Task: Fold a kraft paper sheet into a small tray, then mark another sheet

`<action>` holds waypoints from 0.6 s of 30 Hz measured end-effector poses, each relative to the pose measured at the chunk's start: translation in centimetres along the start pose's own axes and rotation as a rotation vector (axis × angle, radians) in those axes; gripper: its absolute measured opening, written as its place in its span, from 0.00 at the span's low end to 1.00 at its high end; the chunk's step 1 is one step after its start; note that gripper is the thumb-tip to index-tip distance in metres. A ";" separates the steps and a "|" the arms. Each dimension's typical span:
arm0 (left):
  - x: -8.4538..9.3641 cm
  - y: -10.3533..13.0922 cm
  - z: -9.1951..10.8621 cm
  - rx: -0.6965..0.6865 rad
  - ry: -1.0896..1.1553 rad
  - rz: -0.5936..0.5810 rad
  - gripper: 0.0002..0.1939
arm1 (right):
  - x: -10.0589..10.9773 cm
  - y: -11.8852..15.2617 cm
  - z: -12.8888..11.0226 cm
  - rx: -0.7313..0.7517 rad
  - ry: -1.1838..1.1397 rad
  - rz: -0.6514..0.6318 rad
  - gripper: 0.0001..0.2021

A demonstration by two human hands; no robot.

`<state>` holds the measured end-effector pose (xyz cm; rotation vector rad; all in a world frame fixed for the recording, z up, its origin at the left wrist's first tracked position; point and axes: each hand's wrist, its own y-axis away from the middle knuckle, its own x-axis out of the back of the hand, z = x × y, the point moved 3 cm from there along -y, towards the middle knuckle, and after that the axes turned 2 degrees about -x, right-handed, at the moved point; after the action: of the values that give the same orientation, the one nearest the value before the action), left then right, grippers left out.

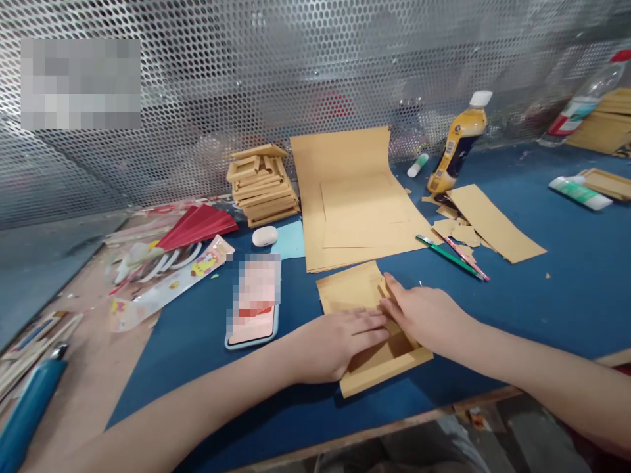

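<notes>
A sheet of tan kraft paper (350,286) lies before me, partly folded, with raised strips along its near and right edges. My left hand (335,341) rests across its middle with the fingers stretched out flat. At the paper's right side, my right hand (424,318) pinches the upright flap between thumb and fingers. The fingertips of both hands come close together there, and they cover part of the crease.
A phone (254,302) and a white earbud case (265,236) lie to the left. Behind are a stack of folded paper trays (263,187) and large kraft sheets (345,154). Pens (453,258), paper scraps (466,234), a yellow bottle (458,148) and glue sticks (580,192) are rightward.
</notes>
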<state>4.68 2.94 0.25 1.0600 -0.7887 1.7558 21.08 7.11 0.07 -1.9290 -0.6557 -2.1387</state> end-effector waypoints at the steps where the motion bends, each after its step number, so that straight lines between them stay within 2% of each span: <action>1: 0.1 -0.1 0.1 0.011 0.006 0.015 0.25 | 0.1 0.1 -0.1 0.011 -0.001 -0.010 0.26; 7: -0.5 -0.4 0.4 0.143 -0.058 0.102 0.20 | 0.4 0.2 0.2 0.009 -0.053 -0.021 0.26; 14: -1.2 -0.8 0.9 0.191 -0.124 0.128 0.20 | -0.1 0.0 0.5 -0.014 -0.086 -0.019 0.25; 18: -1.4 -0.7 0.9 0.171 -0.151 0.123 0.22 | 0.2 -0.2 0.8 -0.041 -0.120 -0.031 0.23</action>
<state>5.96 1.93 -0.57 1.2940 -0.8216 1.8906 21.69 7.65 0.26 -2.0953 -0.6717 -2.0831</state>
